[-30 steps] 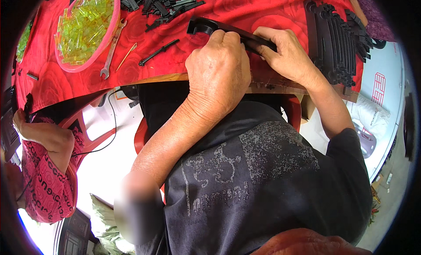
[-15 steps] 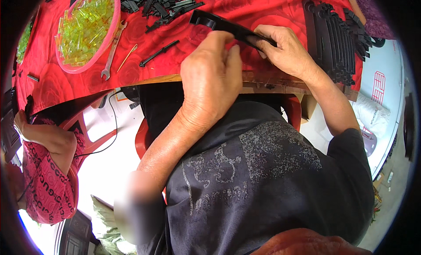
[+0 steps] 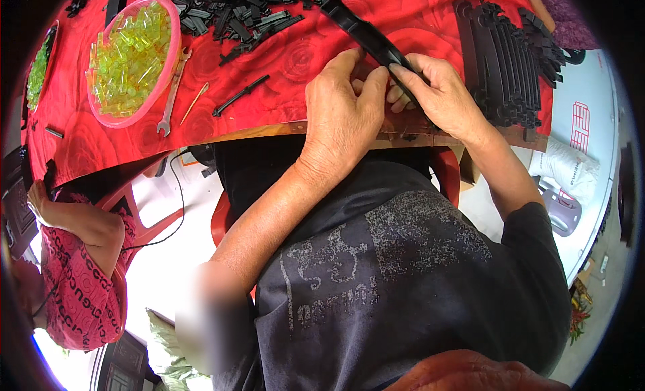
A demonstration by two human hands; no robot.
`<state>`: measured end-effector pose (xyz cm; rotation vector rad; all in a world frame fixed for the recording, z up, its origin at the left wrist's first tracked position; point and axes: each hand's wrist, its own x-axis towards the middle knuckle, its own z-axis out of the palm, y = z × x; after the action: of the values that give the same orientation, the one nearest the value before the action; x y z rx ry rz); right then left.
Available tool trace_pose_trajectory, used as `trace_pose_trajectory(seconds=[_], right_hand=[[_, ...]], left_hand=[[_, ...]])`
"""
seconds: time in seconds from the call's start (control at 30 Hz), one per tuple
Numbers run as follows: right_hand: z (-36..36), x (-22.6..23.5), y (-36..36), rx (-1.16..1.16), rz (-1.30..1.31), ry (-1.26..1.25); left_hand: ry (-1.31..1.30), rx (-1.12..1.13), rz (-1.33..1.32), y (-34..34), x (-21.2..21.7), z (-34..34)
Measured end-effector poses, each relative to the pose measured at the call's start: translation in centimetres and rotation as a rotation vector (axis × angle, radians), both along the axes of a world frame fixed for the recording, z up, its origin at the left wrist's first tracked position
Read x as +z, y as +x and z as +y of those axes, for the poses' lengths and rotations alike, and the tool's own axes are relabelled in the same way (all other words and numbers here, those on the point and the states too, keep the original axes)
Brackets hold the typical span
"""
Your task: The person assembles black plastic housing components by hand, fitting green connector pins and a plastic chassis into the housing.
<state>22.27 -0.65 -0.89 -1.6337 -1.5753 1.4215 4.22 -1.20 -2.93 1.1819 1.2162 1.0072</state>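
A long black plastic strip (image 3: 368, 36) slants from the upper left down toward my right hand (image 3: 443, 95). The right fingers and thumb clasp its lower part, just over the table's front edge. My left hand (image 3: 346, 115) is beside the strip, its index finger and thumb bent in against the left edge. Whether a small part sits between those left fingertips is hidden. Left of my hands, a thin black rod (image 3: 242, 95) lies on the red cloth. Past the strip's upper end spreads a heap of small black plastic pieces (image 3: 235, 20).
A pink-rimmed basket (image 3: 176, 41) holds yellow-green translucent pieces (image 3: 131, 62). Near it lie a wrench (image 3: 170, 102) and a thin wooden stick (image 3: 194, 103). Black strips (image 3: 500, 65) are stacked at the right. A person in pink patterned clothing (image 3: 80, 283) sits at the left.
The strip has swung steeper, its lower end coming down toward me. My left hand has moved right and slightly down, closer to my right hand.
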Motion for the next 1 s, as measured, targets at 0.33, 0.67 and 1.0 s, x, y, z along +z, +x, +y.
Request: trace_pose_trajectory(seconds=[0.33,0.67,1.0], right_hand=[[-0.5,-0.2,-0.3,-0.036,-0.014,0.062],[-0.9,-0.9,-1.1,-0.096,-0.035,0.226],[-1.2,-0.7,-0.9,-0.167,-0.034,0.13]], left_hand=[[0.047,-0.026,0.045,1.4,-1.0,0.4],[0.036,-0.086,0.062,1.2,-1.0,0.7],[0.162,0.015,-0.017,0.2,-0.8,2.7]])
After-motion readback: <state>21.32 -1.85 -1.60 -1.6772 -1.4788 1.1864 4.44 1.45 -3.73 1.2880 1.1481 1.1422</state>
